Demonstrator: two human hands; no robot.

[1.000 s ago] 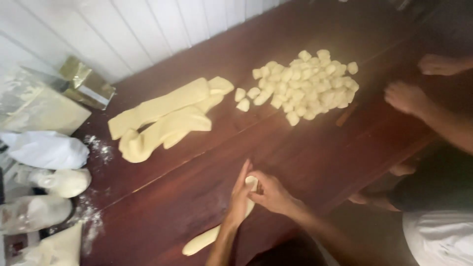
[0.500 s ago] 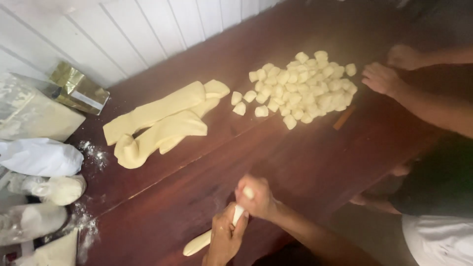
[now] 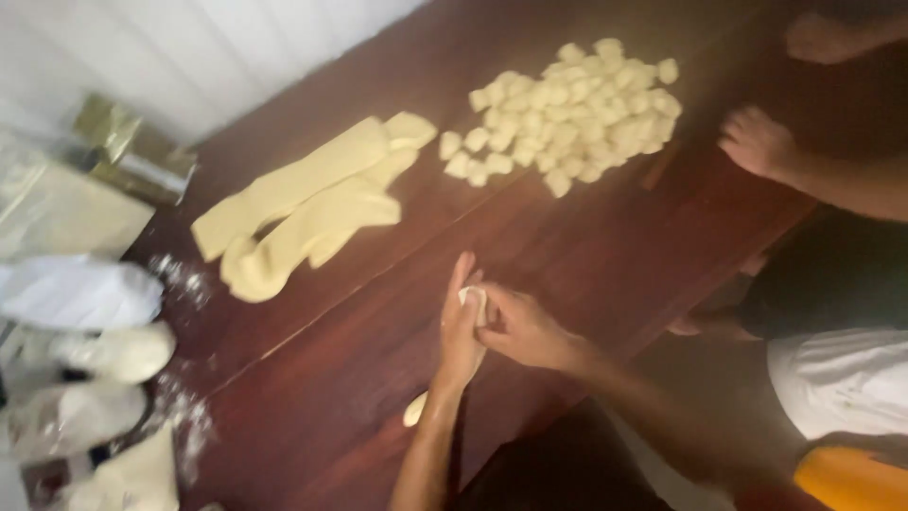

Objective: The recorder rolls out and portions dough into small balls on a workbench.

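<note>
Near the table's [image 3: 312, 397] front edge, the left hand [image 3: 461, 326] and right hand [image 3: 518, 326] meet around a dough roll [image 3: 473, 305], fingers pinched on its upper end; its lower end [image 3: 414, 410] pokes out below the left wrist. Dough strips [image 3: 303, 203] lie mid-table, cut pieces [image 3: 577, 104] toward the far right edge by another person's hand [image 3: 757, 142].

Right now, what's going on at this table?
A person is working pale dough on a dark wooden table. The left hand and right hand press together around a small piece of dough, with a dough roll lying under the left wrist. Long dough strips lie further back, beside a heap of cut dough pieces. Another person's hand rests near that heap.
</note>
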